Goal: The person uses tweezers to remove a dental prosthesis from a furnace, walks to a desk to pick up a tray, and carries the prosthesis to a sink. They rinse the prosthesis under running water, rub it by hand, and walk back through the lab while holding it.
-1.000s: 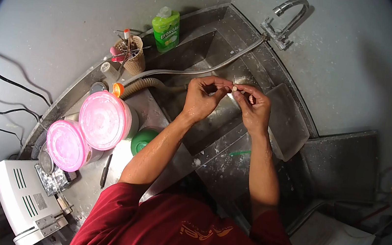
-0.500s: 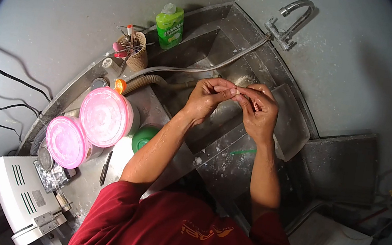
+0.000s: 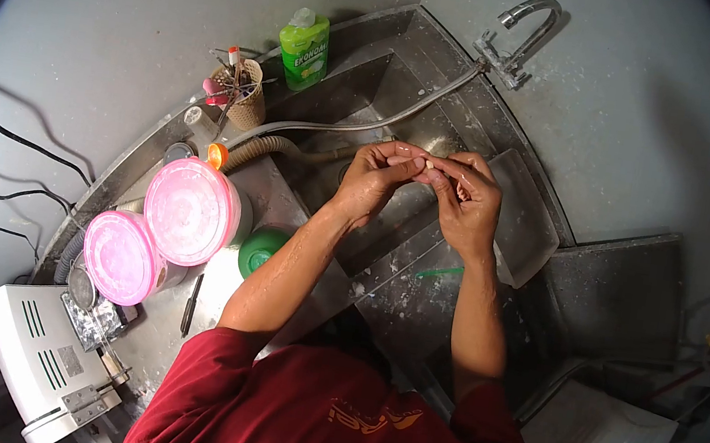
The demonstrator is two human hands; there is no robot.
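Observation:
Over the metal sink point(image 3: 403, 77), my left hand point(image 3: 374, 179) and my right hand point(image 3: 469, 203) meet fingertip to fingertip. Between the pinched thumbs and forefingers sits a tiny pale object point(image 3: 429, 165), mostly covered and too small to name. Both hands look wet. A ribbed hose point(image 3: 257, 148) and a thinner metal hose point(image 3: 367, 126) run behind my left hand. Right of my right hand a translucent flat sheet point(image 3: 529, 226) leans in the sink.
Two pink-lidded tubs point(image 3: 188, 210), a green round item point(image 3: 262, 250) and a black pen point(image 3: 191, 306) lie left. Behind stand a green bottle point(image 3: 304, 54) and a cup of tools point(image 3: 247, 104). A faucet point(image 3: 535, 44) is on the wall; a white machine point(image 3: 41, 359) is lower left.
The camera view has shifted very slightly. Both hands stay together in nearly the same place, with the fingertips barely moved around the small object.

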